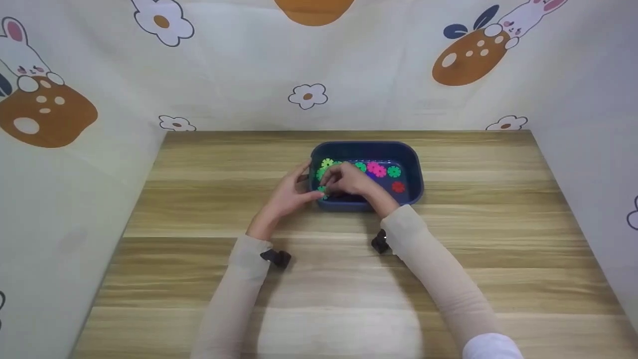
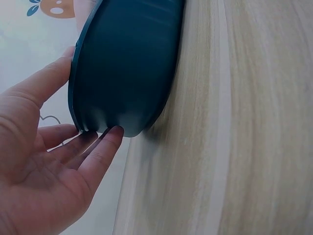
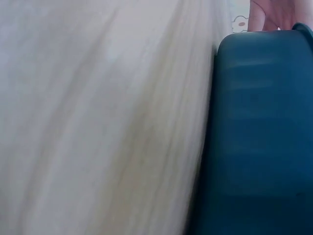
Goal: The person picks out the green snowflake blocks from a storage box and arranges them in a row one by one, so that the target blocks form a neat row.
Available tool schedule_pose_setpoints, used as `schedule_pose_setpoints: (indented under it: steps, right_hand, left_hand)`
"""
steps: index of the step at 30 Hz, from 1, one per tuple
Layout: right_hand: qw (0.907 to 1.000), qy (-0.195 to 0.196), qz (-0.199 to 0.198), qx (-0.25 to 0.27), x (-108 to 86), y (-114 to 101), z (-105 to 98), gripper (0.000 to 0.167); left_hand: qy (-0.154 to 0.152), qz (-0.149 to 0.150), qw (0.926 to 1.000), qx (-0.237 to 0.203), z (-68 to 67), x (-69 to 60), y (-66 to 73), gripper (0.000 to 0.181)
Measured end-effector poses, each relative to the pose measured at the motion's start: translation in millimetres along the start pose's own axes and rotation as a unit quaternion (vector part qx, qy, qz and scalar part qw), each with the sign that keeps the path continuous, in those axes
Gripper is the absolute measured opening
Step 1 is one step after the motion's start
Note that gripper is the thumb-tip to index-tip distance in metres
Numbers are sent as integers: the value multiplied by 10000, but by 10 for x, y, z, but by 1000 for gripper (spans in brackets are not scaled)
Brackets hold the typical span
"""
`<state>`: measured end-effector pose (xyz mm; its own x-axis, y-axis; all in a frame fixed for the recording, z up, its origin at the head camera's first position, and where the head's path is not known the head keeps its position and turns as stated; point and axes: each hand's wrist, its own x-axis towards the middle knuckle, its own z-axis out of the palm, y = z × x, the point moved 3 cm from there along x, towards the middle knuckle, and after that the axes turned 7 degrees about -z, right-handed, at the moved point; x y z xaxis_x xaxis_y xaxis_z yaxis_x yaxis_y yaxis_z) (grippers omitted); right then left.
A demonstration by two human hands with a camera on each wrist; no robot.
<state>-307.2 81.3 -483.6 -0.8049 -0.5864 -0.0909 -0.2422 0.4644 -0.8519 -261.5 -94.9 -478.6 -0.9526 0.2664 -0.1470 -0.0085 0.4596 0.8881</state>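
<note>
Left hand (image 1: 289, 193) grips left end of blue tray (image 1: 417, 172) — right hand (image 1: 350, 179) inside, fingers bent near green flower piece (image 1: 322, 190) — can't tell if pinching.

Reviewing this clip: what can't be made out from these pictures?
- Head view: whether the right hand pinches anything; its own curled fingers hide the spot.
- Head view: the exact count of flower-shaped pieces; the right hand covers part of the tray.
- Both wrist views: the tray's contents, hidden by its outer wall.
- Right wrist view: most of the left hand, cut off by the top edge.
</note>
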Motion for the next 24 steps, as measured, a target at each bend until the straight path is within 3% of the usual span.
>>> schedule_pose_setpoints:
  steps: [11,19,24]
  right_hand:
    - [9920,450,329,1133,-16,-36,-78,19]
    - [9912,680,403,1057,-89,-49,-271,20]
    - [9882,878,376,1200,-130,-85,-416,22]
  left_hand:
    - [-47,-109,9997,-235,-16,-23,-18,88]
    - [-45,-190,9996,-188,12,-24,-7,87]
    - [-63,-181,9991,-381,9,-27,-28,87]
